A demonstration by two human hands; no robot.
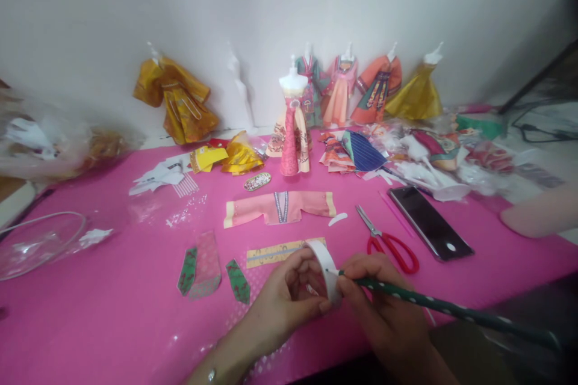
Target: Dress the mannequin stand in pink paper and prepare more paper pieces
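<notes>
Near the table's front, my left hand (293, 298) is closed around a narrow roll of white tape (326, 264), gripping its ring from inside and below. My right hand (388, 307) pinches a dark green pencil with white dots (433, 304) close to its tip, which points at the outer side of the roll. Just beyond lies a yellow patterned strip (271, 255), partly covered by the roll. Further back, a pink doll jacket piece (259, 212) with a patterned collar lies flat. Red-handled scissors (383, 237) rest slightly open behind my right hand.
A black phone (431, 222) lies at right. Green cut pieces (239, 281) and a pink piece (206, 264) lie at left. A dressed doll form (295, 126) stands at the back; more dressed forms line the wall. Fabric and plastic bags (451, 156) crowd the back right.
</notes>
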